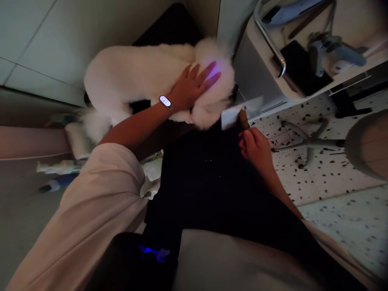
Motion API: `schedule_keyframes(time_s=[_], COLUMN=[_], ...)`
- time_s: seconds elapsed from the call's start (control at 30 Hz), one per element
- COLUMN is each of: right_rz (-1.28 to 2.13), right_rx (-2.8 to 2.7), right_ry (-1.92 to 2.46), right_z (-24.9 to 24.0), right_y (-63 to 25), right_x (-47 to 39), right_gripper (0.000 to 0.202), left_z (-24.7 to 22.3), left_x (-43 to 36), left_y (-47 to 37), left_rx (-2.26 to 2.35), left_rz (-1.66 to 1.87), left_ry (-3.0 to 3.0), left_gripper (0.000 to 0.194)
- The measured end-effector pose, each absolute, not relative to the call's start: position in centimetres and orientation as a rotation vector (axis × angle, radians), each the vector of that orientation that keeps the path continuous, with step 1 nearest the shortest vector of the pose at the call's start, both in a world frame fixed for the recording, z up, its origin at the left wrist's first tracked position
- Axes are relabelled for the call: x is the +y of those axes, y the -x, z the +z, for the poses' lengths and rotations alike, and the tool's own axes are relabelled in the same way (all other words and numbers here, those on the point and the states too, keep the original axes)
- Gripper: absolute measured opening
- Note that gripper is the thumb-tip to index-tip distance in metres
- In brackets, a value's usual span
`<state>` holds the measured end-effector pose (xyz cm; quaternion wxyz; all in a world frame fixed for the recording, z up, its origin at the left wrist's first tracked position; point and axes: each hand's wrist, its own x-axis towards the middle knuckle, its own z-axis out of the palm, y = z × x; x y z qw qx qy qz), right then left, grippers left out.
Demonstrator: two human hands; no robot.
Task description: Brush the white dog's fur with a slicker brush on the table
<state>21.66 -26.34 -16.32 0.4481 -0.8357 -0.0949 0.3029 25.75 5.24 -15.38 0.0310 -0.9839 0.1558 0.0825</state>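
A fluffy white dog (136, 74) stretches across the upper middle, its rounded head at the right. My left hand (188, 87) lies on the dog's neck and head with its fingers spread, and a lit wristband (165, 102) circles the wrist. To the right of the dog's head, my right hand (254, 147) is closed around the brown handle of a brush (243, 118). The pale, flat head of the brush is blurred and points up, near the dog's muzzle but apart from it. The dog's face is mostly hidden.
A white cart (257, 60) with a metal rail stands at the upper right, holding clippers (292, 12) and a grey tool (336, 52). A wheeled stool (368, 143) is at the right. Pump bottles (62, 166) lie at the left, near another person's arm or leg (33, 142).
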Motion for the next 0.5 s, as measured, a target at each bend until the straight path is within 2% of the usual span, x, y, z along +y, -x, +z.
schedule_keyframes(time_s=[0.1,0.23,0.4,0.5], right_rz=[0.700,0.748,0.875,1.112], right_rx=[-0.301,-0.355,-0.280,-0.252], right_ry=[1.905,1.894,1.867,1.746], right_z=[-15.5,-16.7,-18.7,-18.5], right_y=[-23.3,-23.4,-20.3,-17.6], right_x=[-20.7,-16.2,-16.3,-17.3], right_gripper=[0.035,0.030,0.033,0.035], left_z=[-16.0,-16.3,-16.4,-16.5], left_x=[4.8,4.8,4.7,4.7], left_y=[-25.7,-25.9,-25.7,-25.8], left_rx=[0.334,0.176,0.198,0.183], left_rz=[0.244,0.249,0.219,0.201], left_ry=[3.105,3.182,3.171,3.156], left_gripper=[0.061,0.061,0.064,0.060])
